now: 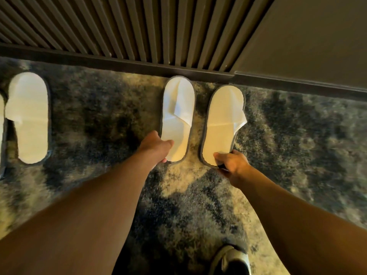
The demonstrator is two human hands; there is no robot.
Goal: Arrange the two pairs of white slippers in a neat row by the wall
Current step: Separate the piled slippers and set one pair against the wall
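Two white slippers with grey edging lie side by side on the carpet, toes against the dark baseboard [139,65]. My left hand [155,146] grips the heel of the left slipper [177,116], thumb on its insole. My right hand [231,163] pinches the heel of the right slipper [223,124], which tilts slightly. Far left lies another white slipper [29,118], and only a sliver of its mate [1,116] shows at the frame edge.
A ribbed slatted wall panel [119,26] runs above the baseboard, with a plain wall [307,36] to its right. The floor is mottled dark-and-tan carpet [297,135]. My shoe [232,261] shows at the bottom.
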